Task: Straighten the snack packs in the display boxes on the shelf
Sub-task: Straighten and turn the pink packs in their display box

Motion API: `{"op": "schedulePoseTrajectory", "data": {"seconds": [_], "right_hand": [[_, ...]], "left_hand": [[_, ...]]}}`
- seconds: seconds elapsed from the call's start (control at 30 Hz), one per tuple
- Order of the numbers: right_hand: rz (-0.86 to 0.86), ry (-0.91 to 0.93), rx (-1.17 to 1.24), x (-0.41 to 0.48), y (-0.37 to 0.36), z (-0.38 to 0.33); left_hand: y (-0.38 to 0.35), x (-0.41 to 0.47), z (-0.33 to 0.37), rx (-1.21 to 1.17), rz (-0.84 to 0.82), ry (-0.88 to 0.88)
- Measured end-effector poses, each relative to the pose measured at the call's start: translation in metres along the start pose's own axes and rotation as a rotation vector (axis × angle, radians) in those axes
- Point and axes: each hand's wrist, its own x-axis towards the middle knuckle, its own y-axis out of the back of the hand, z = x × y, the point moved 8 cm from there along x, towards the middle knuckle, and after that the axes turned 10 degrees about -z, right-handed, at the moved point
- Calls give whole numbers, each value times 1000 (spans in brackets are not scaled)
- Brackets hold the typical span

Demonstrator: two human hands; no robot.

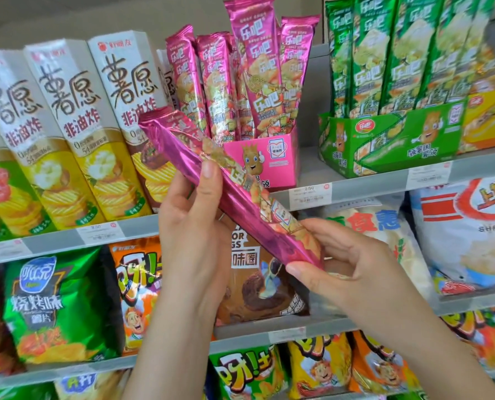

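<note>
Pink snack pack [180, 145] slants across both hands: the left hand [191, 226] grips its middle, the right hand [347, 264] pinches its lower end. Likely next: stand it upright in the pink display box [272, 160] just above the left hand.

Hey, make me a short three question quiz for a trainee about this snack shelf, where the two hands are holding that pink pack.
1. True or false: the pink pack held by the left hand and the right hand stands upright inside the pink display box.
2. What colour is the display box to the right of the pink one? A green, B blue, C black.
3. Fill in: the pack's lower end is held by the ___ hand.
Key: 1 false, it is held tilted in front of the box. 2 A, the green display box. 3 right.
</note>
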Motion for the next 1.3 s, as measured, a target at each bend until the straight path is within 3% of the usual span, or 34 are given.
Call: {"op": "schedulePoseTrajectory", "data": {"seconds": [0.13, 0.3, 0.4, 0.57, 0.63, 0.67, 0.73, 0.77, 0.8, 0.9, 1.0, 1.1, 1.17, 1.3], "right_hand": [[-12, 15, -237, -5, 4, -8], [46, 63, -219, -10, 14, -11], [139, 125, -373, -15, 17, -19], [204, 95, -426, -25, 26, -9], [106, 2, -410, -14, 28, -1], [-90, -110, -378, -7, 24, 2], [-294, -85, -368, -10, 20, 10], [-318, -86, -189, -2, 21, 18], [-371, 31, -79, 0, 17, 13], [-120, 87, -64, 26, 42, -14], [-32, 205, 18, 44, 62, -28], [164, 321, 16, 65, 96, -55], [252, 409, 75, 79, 115, -72], [437, 475, -38, 115, 138, -104]], "left_hand": [[-4, 2, -2, -36, 34, -9], [-11, 3, -4, -61, 71, -11], [-11, 5, -6, -78, 101, 14], [-24, 11, 0, 204, 28, 27], [-32, 12, 5, 297, -19, -7], [-35, 14, 6, 317, -29, -19], [-42, 17, 9, 358, -55, -43], [-48, 19, 10, 384, -77, -56], [-56, 20, 11, 412, -103, -64], [-81, 28, 12, 483, -181, -58], [-107, 41, 33, 759, -250, -184], [-108, 62, 77, 1179, -72, -467], [-107, 77, 95, 1450, 45, -562], [-96, 113, 76, 1549, -34, -278]]}}
